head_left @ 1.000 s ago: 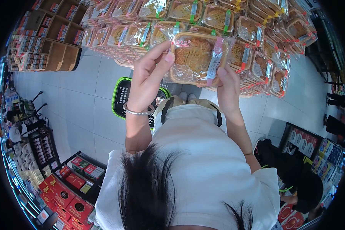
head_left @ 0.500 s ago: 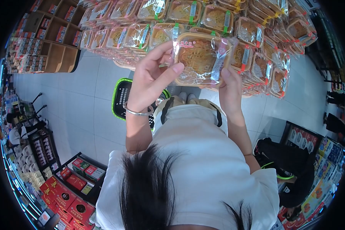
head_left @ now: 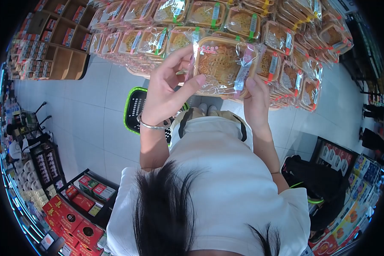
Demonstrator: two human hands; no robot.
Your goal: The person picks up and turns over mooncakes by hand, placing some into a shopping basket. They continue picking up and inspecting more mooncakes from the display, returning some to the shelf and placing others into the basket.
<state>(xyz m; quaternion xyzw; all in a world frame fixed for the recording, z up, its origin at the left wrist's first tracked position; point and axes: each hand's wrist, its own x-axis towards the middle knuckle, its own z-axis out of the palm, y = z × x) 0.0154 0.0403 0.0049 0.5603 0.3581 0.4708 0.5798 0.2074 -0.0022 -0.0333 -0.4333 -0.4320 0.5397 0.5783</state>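
Between both hands I hold a packaged mooncake (head_left: 219, 66), a round golden-brown cake with an embossed top in a tray under clear wrapping. Pink print marks its upper left corner, and a purple-and-white label strip runs down its right side. My left hand (head_left: 168, 87) grips the left edge, thumb on the front and the other fingers partly hidden behind. At the lower right corner, my right hand (head_left: 257, 100) is closed on the pack with its thumb in front. Just beyond are stacked wrapped packs (head_left: 181, 39) of similar cakes.
A black shopping basket (head_left: 133, 109) with a green rim stands on the floor to my left. Wooden shelves (head_left: 66, 51) rise at the far left. Red gift boxes (head_left: 70, 217) lie behind-left, and a person in black (head_left: 315, 181) is behind-right.
The mooncake pack has tilted slightly, and its embossed pattern shows more clearly. Both hands keep their hold. The person in black at the lower right has shifted.
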